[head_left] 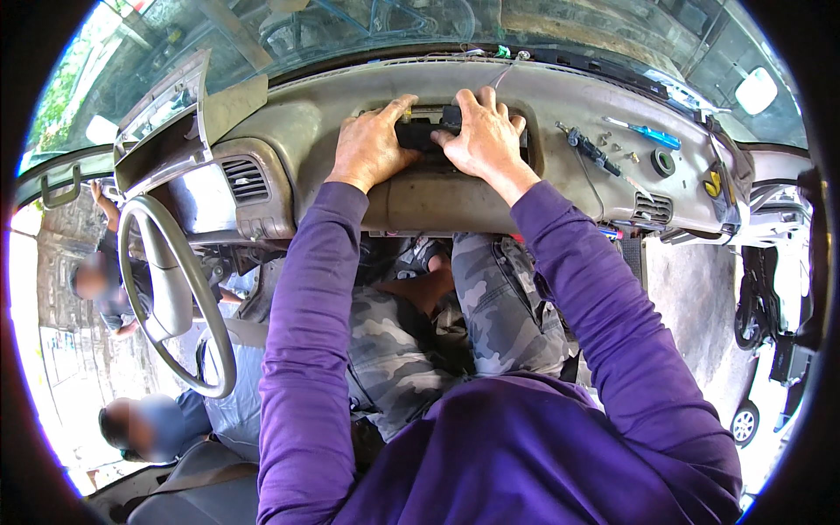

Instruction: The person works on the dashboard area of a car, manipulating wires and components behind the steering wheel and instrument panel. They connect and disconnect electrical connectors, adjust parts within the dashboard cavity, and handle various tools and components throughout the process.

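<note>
Gripping black module (pixel 426 131) with left hand (pixel 372 144) and right hand (pixel 483 136), seated in dashboard (pixel 350 114) recess. Risk: forcing skewed, snagging wires; loose screwdriver (pixel 646 133) sitting right of grip, sliding off.

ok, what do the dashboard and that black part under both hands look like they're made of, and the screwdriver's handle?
Dashboard: probably moulded plastic or vinyl, matte beige, dusty and scuffed. Black part: seemingly hard plastic, dull finish, mostly hidden by the left hand and right hand. Screwdriver: glossy translucent blue plastic handle, metal shaft.
</note>
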Available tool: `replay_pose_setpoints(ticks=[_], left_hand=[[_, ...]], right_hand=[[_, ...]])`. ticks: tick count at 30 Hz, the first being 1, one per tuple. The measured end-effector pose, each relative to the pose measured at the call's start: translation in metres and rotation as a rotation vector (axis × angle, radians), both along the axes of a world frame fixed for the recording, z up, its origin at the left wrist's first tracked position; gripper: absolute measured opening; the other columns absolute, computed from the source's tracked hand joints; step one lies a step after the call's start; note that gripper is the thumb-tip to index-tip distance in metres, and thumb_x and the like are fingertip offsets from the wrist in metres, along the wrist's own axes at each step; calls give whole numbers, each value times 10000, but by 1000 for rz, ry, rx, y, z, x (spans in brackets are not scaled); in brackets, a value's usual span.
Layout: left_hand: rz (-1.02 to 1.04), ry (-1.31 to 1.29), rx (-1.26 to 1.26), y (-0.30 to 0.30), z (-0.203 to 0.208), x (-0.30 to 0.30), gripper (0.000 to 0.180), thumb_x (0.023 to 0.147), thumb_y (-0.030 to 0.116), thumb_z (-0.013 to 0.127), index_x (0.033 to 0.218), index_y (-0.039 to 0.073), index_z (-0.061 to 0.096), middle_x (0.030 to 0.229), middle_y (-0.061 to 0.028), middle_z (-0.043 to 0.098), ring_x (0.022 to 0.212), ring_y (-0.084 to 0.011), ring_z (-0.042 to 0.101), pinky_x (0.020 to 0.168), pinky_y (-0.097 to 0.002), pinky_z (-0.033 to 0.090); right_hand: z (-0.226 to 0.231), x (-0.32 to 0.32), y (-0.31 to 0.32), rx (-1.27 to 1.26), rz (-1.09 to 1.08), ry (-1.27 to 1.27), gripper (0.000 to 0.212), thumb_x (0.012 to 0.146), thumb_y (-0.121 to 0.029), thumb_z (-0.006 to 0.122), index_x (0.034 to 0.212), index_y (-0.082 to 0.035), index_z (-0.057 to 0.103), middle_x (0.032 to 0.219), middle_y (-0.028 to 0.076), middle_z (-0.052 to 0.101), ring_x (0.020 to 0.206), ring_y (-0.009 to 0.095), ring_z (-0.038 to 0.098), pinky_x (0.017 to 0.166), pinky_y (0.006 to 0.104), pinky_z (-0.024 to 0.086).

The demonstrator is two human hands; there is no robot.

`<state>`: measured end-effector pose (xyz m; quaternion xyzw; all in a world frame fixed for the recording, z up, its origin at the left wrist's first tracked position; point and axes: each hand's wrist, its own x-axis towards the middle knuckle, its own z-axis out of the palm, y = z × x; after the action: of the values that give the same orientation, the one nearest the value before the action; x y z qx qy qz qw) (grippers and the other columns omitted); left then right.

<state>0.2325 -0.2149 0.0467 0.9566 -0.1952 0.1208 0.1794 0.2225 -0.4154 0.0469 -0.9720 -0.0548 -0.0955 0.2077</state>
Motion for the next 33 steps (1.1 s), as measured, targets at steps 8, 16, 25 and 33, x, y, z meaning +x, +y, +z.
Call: replay_pose_setpoints(ticks=[8,16,25,33], left_hand=[[-53,55,-153,70,7,1,994,699,249,902,1565,113,434,1480,-227,553,1417,-382,479,1206,-445,378],[-6,20,2,56,-9,-4,708,757,404,887,1354,91,670,1501,-210,550,1403,-387,490,1188,-456,390],[23,-5,11,49,-6,-9,596,813,357,858,1309,73,689,1462,-188,589,1400,-378,499,1171,-450,405],[75,-25,-242,52,-22,0,328,918,316,777,1140,75,775,1333,-165,681,1259,-349,625,1095,-420,474]], right_hand=[[1,13,-10,-33,53,56,697,881,-552,744,1367,-83,573,1402,161,564,1324,396,533,1080,590,374],[-2,14,-10,-41,64,56,699,883,-537,743,1376,-79,558,1402,167,564,1328,401,529,1078,595,375],[1,8,-11,-35,65,35,652,884,-517,749,1342,-89,572,1391,162,569,1313,394,534,1068,586,375],[-2,3,-10,-22,89,9,660,873,-529,756,1349,-105,585,1393,164,565,1314,392,530,1055,565,387]])
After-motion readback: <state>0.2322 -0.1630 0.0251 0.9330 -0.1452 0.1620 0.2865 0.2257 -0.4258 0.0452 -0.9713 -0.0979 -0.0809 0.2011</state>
